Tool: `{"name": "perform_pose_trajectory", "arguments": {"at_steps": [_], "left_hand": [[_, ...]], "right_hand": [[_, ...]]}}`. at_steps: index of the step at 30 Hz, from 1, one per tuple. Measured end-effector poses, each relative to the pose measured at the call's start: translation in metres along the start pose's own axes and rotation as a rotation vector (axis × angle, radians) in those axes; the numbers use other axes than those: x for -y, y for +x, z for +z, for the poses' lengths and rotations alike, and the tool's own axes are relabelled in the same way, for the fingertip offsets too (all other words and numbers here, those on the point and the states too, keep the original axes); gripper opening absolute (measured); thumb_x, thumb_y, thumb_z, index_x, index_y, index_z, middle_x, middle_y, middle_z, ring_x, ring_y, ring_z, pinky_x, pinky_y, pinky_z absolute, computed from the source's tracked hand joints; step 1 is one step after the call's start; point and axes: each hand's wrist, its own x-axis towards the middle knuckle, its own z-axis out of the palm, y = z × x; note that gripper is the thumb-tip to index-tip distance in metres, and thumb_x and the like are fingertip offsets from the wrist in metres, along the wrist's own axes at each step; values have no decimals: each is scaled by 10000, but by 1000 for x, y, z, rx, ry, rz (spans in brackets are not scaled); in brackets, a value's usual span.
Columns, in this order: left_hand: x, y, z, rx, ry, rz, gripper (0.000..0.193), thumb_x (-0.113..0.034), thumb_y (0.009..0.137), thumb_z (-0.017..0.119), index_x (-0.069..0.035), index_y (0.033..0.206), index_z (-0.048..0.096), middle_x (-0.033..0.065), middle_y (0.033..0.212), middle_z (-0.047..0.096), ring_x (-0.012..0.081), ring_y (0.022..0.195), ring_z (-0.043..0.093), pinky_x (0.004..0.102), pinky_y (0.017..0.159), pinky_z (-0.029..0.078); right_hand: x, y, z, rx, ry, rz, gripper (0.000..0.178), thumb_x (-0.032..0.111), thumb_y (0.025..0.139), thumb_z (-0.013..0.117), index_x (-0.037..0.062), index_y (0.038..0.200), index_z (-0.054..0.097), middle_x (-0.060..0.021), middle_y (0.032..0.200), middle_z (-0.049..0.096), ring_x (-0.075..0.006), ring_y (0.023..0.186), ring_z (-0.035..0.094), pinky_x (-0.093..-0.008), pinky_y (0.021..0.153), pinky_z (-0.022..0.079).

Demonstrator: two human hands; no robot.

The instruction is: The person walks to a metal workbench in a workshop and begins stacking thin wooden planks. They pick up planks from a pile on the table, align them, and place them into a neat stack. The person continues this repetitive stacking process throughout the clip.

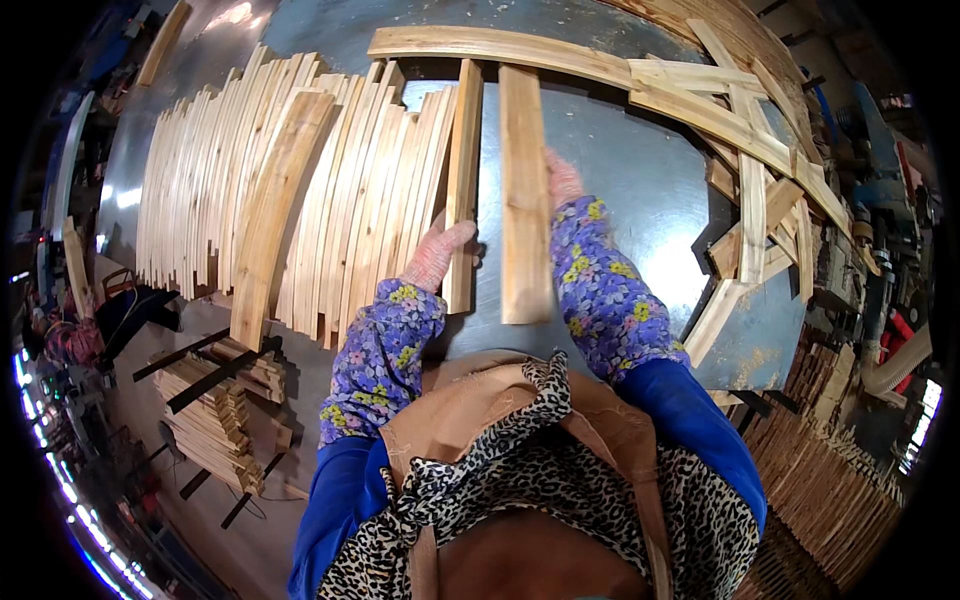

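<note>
Landmark for all positions: the metal table (625,150).

Left hand (437,257): positioned at the table's near side, about mid-width. The thumb lies across a narrow strip (464,165) close to its near end; the hand is closed on that strip, its fingers largely hidden.

Right hand (565,178): positioned farther in over the table, against the right edge of a wide plank (523,190). The fingers pass out of sight behind the wood, so I cannot tell how firmly they close. The plank's near end is slightly blurred.

Strip and plank stand side by side over the middle of the table, a gap between them, both pointing from its near side to its far side.

A row of pale strips (200,180) covers the table's left part, with a loose board (280,190) lying slantwise over it. A long board (490,42) runs sideways along the table's far part, just past the ends of strip and plank. Crossed boards (750,215) are heaped on the table's right part. A wood stack (200,405) sits below the table's near left corner, on dark bars (225,376).
</note>
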Motion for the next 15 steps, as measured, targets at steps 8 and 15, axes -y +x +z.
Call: {"name": "perform_pose_trajectory", "arguments": {"at_steps": [8, 15], "left_hand": [[-10, -87, 44, -343, 1667, 650, 956, -407, 803, 852, 23, 1562, 461, 250, 1567, 483, 445, 1460, 444, 551, 1256, 327], [3, -65, 19, -341, 1687, 612, 746, -176, 791, 769, -16, 1477, 525, 212, 1474, 508, 429, 1383, 461, 609, 1218, 315]], "right_hand": [[-50, -25, 93, 461, -2127, -81, 322, 148, 1063, 546, -30, 1256, 733, -236, 1231, 762, -398, 1147, 742, -481, 1010, 607], [96, 54, 85, -85, -1980, -779, 525, 273, 869, 729, 151, 1379, 695, -216, 1310, 715, -404, 1277, 657, -516, 1114, 512]]}}
